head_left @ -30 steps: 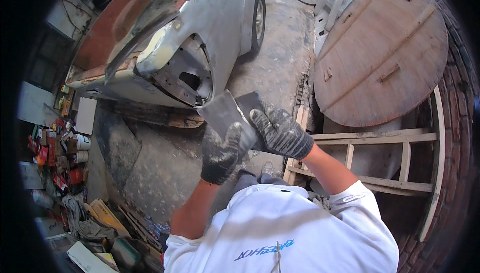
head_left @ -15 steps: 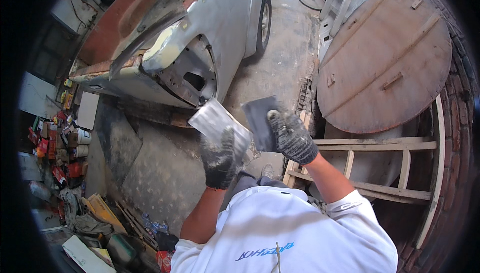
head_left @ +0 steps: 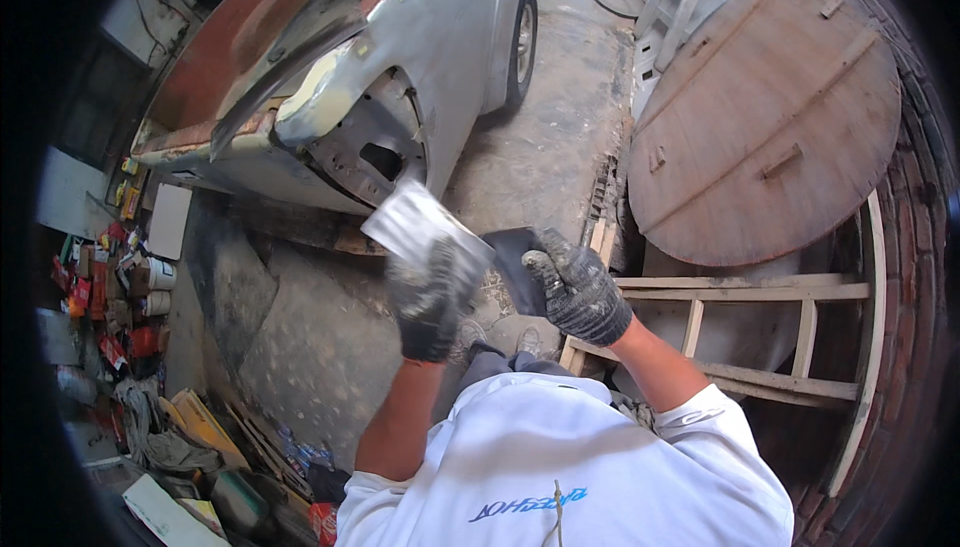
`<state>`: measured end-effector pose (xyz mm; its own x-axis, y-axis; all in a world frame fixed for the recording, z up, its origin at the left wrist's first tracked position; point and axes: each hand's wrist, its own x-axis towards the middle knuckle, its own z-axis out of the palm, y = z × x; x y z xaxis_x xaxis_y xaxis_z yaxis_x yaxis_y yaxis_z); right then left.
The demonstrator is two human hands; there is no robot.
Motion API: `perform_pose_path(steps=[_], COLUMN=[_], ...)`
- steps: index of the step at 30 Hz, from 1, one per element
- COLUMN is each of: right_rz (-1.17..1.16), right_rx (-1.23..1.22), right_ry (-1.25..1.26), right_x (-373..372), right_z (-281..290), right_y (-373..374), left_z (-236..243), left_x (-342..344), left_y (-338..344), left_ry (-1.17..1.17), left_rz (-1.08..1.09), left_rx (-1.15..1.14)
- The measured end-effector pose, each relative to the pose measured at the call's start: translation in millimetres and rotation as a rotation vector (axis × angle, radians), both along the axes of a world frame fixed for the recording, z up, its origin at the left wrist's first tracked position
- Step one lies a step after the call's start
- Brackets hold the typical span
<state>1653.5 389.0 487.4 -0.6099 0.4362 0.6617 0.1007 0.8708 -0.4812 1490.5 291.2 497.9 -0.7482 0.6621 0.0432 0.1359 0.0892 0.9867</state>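
My left hand (head_left: 432,297), in a dark work glove, is closed around the near end of a pale grey, smeared-looking rectangular sheet (head_left: 408,219), blurred by motion. Its far end points toward the car's open rear corner. Closed on a dark grey, bent rectangular sheet (head_left: 518,265) is my gloved right hand (head_left: 580,292), its thumb lying on top. The dark sheet's left edge meets or overlaps the pale one; I cannot tell if they touch. Beyond both hands stands the grey car body (head_left: 440,47), with a bare tail-light opening (head_left: 375,142) and pale patches.
A large round wooden board (head_left: 770,127) leans on the right by a brick wall (head_left: 910,297). Below it lies a wooden frame (head_left: 740,292). Boxes and cans (head_left: 115,287) crowd the left, with scrap boards (head_left: 200,427) nearer me. Concrete floor (head_left: 310,337) lies between.
Both sheets have drawn closer together. The dark sheet has tilted and now looks bent, its left edge at the pale sheet. My left hand has shifted slightly left.
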Motion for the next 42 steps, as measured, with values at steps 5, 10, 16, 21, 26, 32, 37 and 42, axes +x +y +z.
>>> perform_pose_path(steps=[5,10,16,21,26,32,37,42], right_rz=[-0.390,-0.256,-0.187,0.198,-0.017,-0.040,-0.081,0.005], right_rx=[0.118,0.185,-0.272,-1.710,-1.620,-1.412,-1.032,-0.821], right_ry=[-0.074,-0.077,-0.127,0.502,0.617,0.386,0.128,0.062], right_x=[-9,-13,0,-3,-16,-22,-25,-24], right_z=[-9,-10,-3,-34,-63,-44,-47,-73], right_y=[13,-10,-5,38,30,19,9,-7], left_z=[-4,-28,-1,-6,-47,-36,-30,-26], left_x=[24,41,1,46,87,75,71,55], left_y=[-4,-4,4,-17,-31,-42,-49,-48], left_ry=[0.053,-0.016,-0.163,-0.895,0.356,0.926,-0.183,0.583], left_rz=[-0.082,-0.064,0.032,-0.239,-0.566,-0.555,-0.512,-0.496], left_rx=[-0.006,0.045,0.161,0.042,0.053,-0.050,-0.243,0.122])
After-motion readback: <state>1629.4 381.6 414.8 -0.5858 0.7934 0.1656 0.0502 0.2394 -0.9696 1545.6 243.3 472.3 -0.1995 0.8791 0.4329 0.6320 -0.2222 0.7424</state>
